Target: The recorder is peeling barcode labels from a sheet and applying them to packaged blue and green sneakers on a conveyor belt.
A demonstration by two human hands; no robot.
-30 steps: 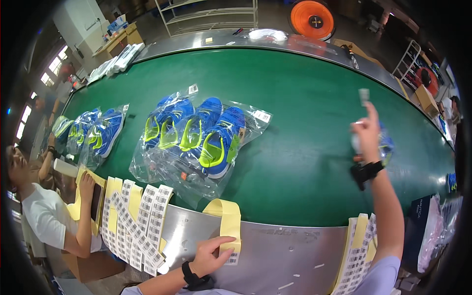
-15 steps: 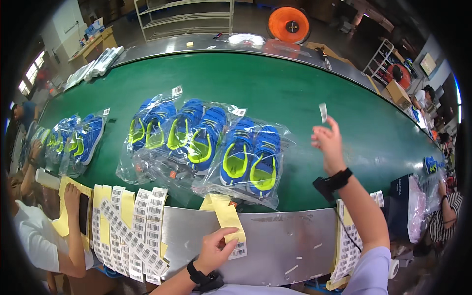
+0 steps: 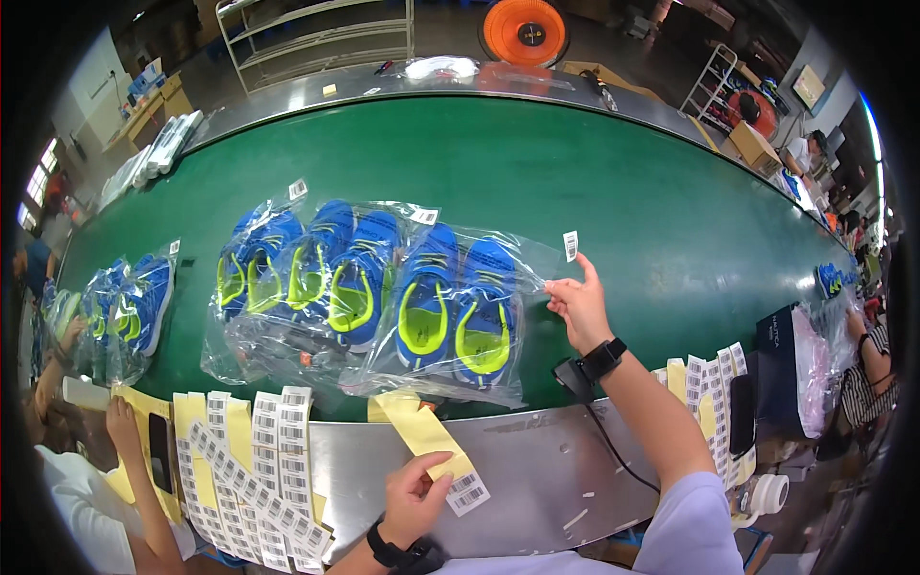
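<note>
My left hand [image 3: 418, 496] pinches a yellow backing strip [image 3: 425, 428] with barcode labels [image 3: 468, 493] at its near end, over the metal table edge. With thumb and fingers closed, my right hand [image 3: 578, 305] grips the upper right corner of a clear plastic bag [image 3: 527, 268]. A small white barcode label [image 3: 571, 246] stands at its raised index fingertip. Inside that bag lies a pair of blue shoes [image 3: 486, 311] with lime-green lining. Two more bagged pairs [image 3: 345, 278] lie to its left, overlapping, each with a barcode label on its bag corner.
Barcode label sheets [image 3: 254, 470] hang over the near metal edge [image 3: 355, 460] at left, with more sheets [image 3: 704, 402] at right. The green belt [image 3: 671, 211] runs across. Co-workers' arms [image 3: 144, 470] show at both sides. A dark box [image 3: 781, 369] stands at right.
My right hand has moved left and down with the label and now grips the bag's corner, pulling it taut. My left hand still holds the strip. The whole view has shifted slightly.
</note>
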